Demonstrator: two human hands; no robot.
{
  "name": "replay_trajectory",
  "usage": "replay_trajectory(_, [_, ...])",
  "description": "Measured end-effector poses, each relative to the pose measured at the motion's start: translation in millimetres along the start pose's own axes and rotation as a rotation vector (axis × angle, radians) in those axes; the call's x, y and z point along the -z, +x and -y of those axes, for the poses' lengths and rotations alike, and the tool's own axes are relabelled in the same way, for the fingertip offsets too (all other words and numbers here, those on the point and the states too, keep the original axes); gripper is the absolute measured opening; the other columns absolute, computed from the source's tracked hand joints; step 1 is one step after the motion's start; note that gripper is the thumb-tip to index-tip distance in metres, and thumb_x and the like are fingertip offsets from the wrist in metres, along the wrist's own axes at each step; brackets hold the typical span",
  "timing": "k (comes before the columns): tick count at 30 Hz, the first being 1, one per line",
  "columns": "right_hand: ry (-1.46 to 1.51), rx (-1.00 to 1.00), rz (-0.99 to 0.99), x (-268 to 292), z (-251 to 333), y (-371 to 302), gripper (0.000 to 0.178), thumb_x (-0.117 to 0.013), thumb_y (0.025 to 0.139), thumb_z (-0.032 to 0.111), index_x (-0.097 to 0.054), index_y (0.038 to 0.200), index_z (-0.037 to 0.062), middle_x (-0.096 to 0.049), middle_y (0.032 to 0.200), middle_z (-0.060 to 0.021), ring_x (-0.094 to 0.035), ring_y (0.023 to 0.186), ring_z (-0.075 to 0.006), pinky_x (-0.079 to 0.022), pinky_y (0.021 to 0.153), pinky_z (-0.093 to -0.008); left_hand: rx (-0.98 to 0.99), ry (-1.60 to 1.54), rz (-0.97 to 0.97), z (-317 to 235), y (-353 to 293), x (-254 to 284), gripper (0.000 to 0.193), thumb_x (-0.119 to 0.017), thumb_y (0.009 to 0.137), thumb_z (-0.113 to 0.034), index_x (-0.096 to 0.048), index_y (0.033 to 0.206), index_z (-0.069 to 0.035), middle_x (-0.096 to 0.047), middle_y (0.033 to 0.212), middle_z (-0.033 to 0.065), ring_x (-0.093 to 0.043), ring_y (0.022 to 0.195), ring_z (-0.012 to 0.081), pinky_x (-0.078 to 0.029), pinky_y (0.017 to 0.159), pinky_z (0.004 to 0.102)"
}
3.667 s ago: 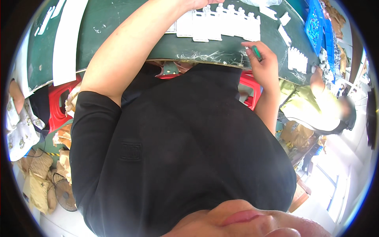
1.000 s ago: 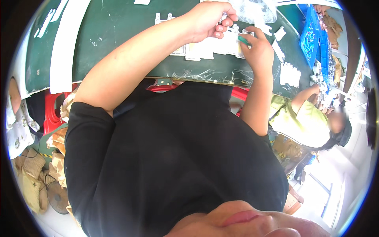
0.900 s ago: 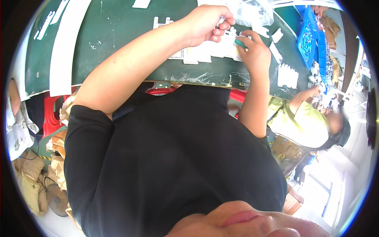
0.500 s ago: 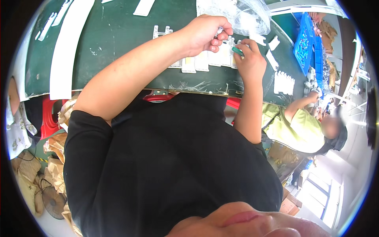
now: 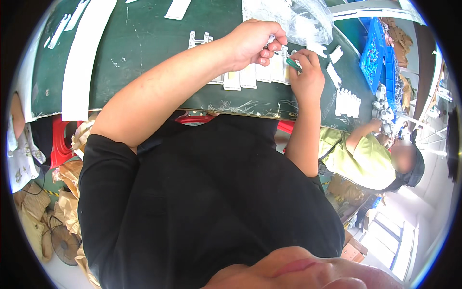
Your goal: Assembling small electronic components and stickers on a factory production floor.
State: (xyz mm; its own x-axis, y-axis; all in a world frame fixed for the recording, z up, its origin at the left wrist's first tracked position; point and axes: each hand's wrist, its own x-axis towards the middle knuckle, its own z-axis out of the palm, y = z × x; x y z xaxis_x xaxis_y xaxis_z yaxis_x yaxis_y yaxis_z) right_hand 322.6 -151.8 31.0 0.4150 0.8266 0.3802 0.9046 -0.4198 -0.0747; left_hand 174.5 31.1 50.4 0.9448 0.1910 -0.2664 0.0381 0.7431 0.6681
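Observation:
My left hand (image 5: 255, 44) is closed, its thumb and fingers gripping a small whitish piece (image 5: 272, 38) mostly hidden by the fingers. Close to its right, my right hand (image 5: 307, 76) has its fingers bent around a short green stick-like object (image 5: 292, 63), perhaps a tool handle; its tip cannot be made out. Both hands are over a row of flat white plastic parts (image 5: 232, 81) lying side by side on the dark green table (image 5: 159, 53). My left forearm and hand hide part of that row.
A clear plastic bag (image 5: 308, 21) lies beyond my hands. Loose white pieces (image 5: 333, 74) and a white comb-edged part (image 5: 347, 103) are at the right. A long white strip (image 5: 86, 62) crosses the left side. Past the table are a blue tray (image 5: 371, 58) of small parts and a co-worker in yellow-green (image 5: 365, 161).
The green object in my right hand has turned slightly and its near end slopes down more. My left hand keeps its grip on the small piece; the whole view shifts a little.

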Motion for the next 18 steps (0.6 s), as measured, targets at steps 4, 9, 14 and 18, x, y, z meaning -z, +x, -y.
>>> replay_trajectory(4, [0.042, -0.021, 0.024, -0.8, -1.4, -1.7, 0.020, -0.078, 0.076, 0.010, -0.074, 0.095, 0.0161, -0.067, 0.111, 0.0039, -0.071, 0.078, -0.0251, -0.055, 0.065, -0.0390, -0.007, 0.001, 0.006, 0.5, 0.2, -1.1, 0.020, -0.059, 0.099, -0.022, -0.060, 0.091, -0.004, -0.046, 0.070, -0.0020, -0.037, 0.058, 0.0086, -0.035, 0.053, 0.0269])
replay_trajectory(9, [0.037, -0.007, 0.025, -1.7, -0.7, -1.5, 0.017, -0.076, 0.077, 0.012, -0.077, 0.094, 0.0162, -0.067, 0.111, 0.0037, -0.071, 0.078, -0.0249, -0.056, 0.066, -0.0388, -0.014, 0.003, 0.006, 0.2, -0.4, 2.0, 0.019, -0.059, 0.098, -0.022, -0.060, 0.090, -0.004, -0.046, 0.070, -0.0023, -0.037, 0.059, 0.0083, -0.035, 0.053, 0.0267])
replay_trajectory(14, [0.041, -0.008, 0.072, 10.4, 6.7, 0.1, 0.018, -0.072, 0.078, 0.016, -0.080, 0.094, 0.0173, -0.068, 0.113, 0.0025, -0.072, 0.079, -0.0256, -0.057, 0.068, -0.0390, -0.009, 0.002, 0.010, 1.6, -1.7, 0.6, 0.019, -0.058, 0.099, -0.022, -0.060, 0.091, -0.004, -0.045, 0.070, -0.0022, -0.038, 0.059, 0.0085, -0.035, 0.053, 0.0269])
replay_trajectory(18, [0.023, -0.036, 0.099, 11.7, 6.8, -0.4, 0.019, -0.071, 0.079, 0.018, -0.081, 0.095, 0.0174, -0.069, 0.116, 0.0009, -0.072, 0.082, -0.0268, -0.058, 0.071, -0.0393, -0.011, 0.010, 0.004, 1.1, -0.9, -0.2, 0.019, -0.058, 0.099, -0.022, -0.060, 0.091, -0.004, -0.046, 0.071, -0.0017, -0.037, 0.059, 0.0091, -0.035, 0.054, 0.0271])
